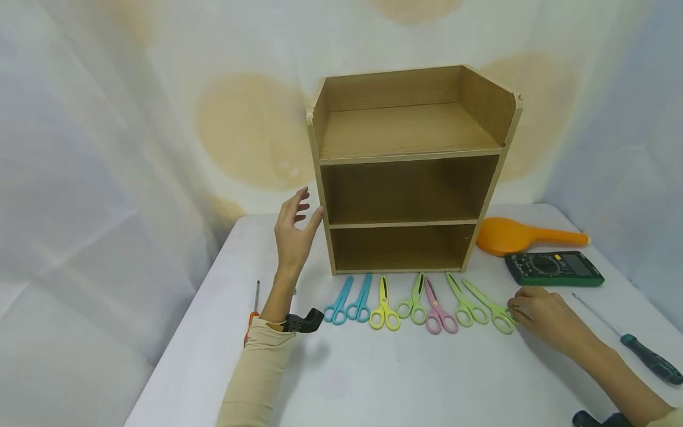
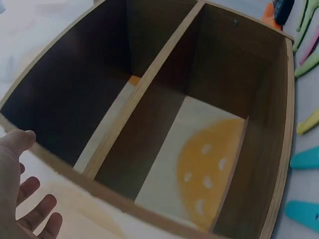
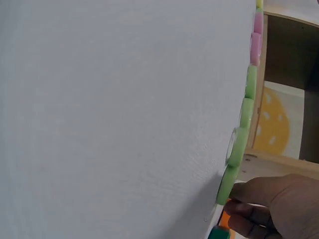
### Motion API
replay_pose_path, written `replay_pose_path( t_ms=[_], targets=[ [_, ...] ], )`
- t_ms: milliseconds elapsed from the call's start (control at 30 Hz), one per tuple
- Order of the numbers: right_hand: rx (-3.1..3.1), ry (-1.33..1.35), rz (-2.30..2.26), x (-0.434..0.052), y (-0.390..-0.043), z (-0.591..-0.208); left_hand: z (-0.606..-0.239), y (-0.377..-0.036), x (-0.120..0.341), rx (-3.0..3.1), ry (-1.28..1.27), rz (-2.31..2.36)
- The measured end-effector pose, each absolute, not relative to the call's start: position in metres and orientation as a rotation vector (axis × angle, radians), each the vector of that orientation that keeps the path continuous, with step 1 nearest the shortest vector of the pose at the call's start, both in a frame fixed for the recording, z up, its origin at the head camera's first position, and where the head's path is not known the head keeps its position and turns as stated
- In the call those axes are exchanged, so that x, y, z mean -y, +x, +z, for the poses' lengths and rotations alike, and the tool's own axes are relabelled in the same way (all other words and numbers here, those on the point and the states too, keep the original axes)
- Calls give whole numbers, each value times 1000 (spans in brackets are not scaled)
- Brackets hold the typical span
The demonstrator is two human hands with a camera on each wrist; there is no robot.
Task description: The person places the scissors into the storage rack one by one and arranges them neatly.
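Note:
My left hand [image 1: 295, 234] is raised beside the left side of a wooden shelf unit [image 1: 411, 154], fingers spread. In the left wrist view its thumb [image 2: 22, 141] lies right at the shelf's edge, and the hand holds nothing. My right hand [image 1: 544, 314] is low over the table, its thumb and fingertips pinching the handle of the rightmost green scissors [image 1: 503, 323]. That loop [image 3: 228, 185] shows at the fingertips in the right wrist view. Along the shelf's front runs a row of blue scissors [image 1: 336, 311], yellow scissors [image 1: 384, 305], pink scissors [image 1: 439, 314] and more green scissors [image 1: 469, 308].
Right of the shelf are an orange paddle-shaped object [image 1: 512, 236], a green multimeter [image 1: 555, 268] and a long screwdriver [image 1: 648, 356]. A smaller screwdriver [image 1: 255, 308] lies partly behind my left forearm. White cloth [image 1: 107, 178] hangs around the white table [image 1: 400, 379].

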State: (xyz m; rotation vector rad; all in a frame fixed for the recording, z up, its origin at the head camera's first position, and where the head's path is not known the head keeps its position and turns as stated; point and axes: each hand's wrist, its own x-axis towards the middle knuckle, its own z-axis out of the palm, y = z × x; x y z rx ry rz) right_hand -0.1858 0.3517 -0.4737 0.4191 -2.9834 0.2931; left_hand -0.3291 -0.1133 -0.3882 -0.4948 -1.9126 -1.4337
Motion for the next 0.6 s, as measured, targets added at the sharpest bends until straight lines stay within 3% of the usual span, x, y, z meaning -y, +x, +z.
replay_pose_path(
  t_ms=[300, 600],
  targets=[
    [2967, 416, 265, -352, -186, -471, -374, -322, 84, 1822, -542, -1397],
    [2905, 401, 291, -347, -168, -437, -363, -301, 81, 1812, -499, -1458]
  ],
)
